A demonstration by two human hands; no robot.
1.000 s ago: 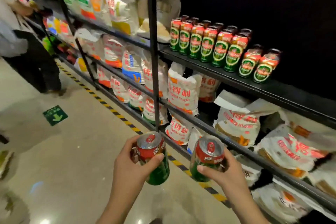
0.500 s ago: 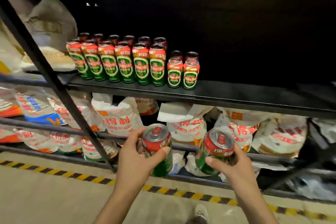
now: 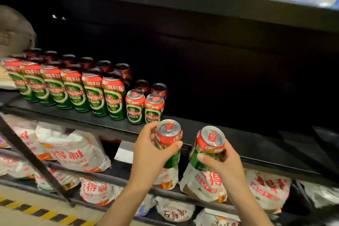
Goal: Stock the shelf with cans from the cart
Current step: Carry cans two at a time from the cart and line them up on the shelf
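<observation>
On the left of the black shelf (image 3: 238, 141) stands a row of tall green and red beer cans (image 3: 73, 90), lined up along the front edge, with more cans behind them in the dark. Just right of the tall ones stand two short cans (image 3: 145, 108), side by side and touching, close to the front edge. Behind them are two more short cans.

My left hand (image 3: 148, 154) holds a short can (image 3: 167, 143) in front of the shelf edge. My fingers and thumb are curled round its side, and its silver top tips toward me. This can is just below and right of the two short cans.

My right hand (image 3: 223, 167) holds another short can (image 3: 209, 147), tilted a bit to the left. My thumb and fingers wrap round its lower half. The two cans I hold are near each other but not touching.

To the right, the shelf is bare and dark, with lots of room. Below, white bags (image 3: 73, 152) with red writing lie on the lower shelves.
</observation>
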